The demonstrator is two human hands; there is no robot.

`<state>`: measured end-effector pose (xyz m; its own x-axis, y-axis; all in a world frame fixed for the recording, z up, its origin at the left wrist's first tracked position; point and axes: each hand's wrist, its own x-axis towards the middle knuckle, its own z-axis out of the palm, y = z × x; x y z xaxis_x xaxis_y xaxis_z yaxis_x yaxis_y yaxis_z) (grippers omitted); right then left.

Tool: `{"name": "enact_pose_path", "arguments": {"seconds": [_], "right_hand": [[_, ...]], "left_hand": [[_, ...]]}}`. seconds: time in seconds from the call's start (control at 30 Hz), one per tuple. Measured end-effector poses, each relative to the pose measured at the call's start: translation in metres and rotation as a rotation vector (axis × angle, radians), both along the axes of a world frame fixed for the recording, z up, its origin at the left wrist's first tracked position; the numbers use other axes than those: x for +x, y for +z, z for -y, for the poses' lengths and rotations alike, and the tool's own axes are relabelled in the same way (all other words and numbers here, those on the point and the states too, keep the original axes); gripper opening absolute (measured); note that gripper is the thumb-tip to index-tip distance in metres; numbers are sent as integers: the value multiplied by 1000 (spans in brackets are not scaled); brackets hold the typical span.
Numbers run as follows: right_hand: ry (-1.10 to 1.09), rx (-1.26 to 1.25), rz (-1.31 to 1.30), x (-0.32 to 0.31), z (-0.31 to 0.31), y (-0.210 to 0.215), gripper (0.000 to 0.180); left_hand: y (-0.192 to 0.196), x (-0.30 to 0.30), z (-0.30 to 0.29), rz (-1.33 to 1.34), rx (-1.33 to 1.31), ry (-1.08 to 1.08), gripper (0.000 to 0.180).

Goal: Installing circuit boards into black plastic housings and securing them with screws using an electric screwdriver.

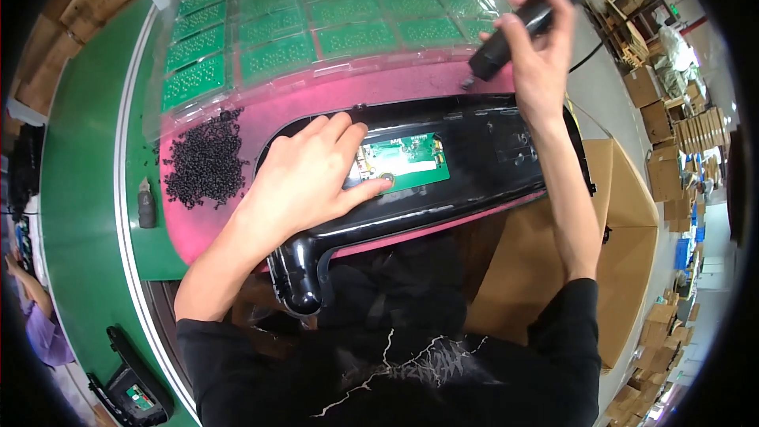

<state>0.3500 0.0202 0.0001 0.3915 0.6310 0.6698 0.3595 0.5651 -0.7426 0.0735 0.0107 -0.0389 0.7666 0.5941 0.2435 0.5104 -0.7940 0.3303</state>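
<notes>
My left hand (311,168) lies palm down on a glossy black plastic housing (474,142), which has a rounded stub at its near left end. Its fingers are apart; the thumb touches a green circuit board (407,179) set in the housing, and the hand covers the board's left part. Raised above the housing's far right end, my right hand (545,47) is wrapped round a black electric screwdriver (498,51). The tool's tip points down and left, apart from the housing. A loose pile of small black screws (205,160) lies left of the housing.
Clear plastic trays of green circuit boards (340,39) cover the far side of the pink mat (209,239). A small dark grey object (146,204) stands on the green table (83,190). An open cardboard box (553,269) is at near right. Another black housing (138,379) lies at lower left, below a co-worker's purple sleeve (47,336).
</notes>
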Motion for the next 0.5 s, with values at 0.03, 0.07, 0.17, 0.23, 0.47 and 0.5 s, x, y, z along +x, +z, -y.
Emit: {"name": "enact_pose_path", "arguments": {"seconds": [0.03, 0.07, 0.17, 0.23, 0.47, 0.5], "right_hand": [[49, 80, 35, -10, 6, 11, 41], [83, 162, 74, -16, 17, 23, 51], [355, 22, -109, -38, 44, 42, 41], [474, -269, -287, -53, 59, 58, 46], [1215, -17, -642, -60, 68, 47, 49], [1180, -12, -688, -64, 72, 49, 47]], "left_hand": [[0, -3, -1, 24, 13, 9, 57], [3, -2, -1, 25, 11, 4, 57], [8, -6, -2, 96, -73, -10, 40], [14, -6, -2, 202, -250, -52, 37], [20, -6, 0, 465, -1026, -429, 25], [20, -6, -1, 421, -1072, -505, 24]]}}
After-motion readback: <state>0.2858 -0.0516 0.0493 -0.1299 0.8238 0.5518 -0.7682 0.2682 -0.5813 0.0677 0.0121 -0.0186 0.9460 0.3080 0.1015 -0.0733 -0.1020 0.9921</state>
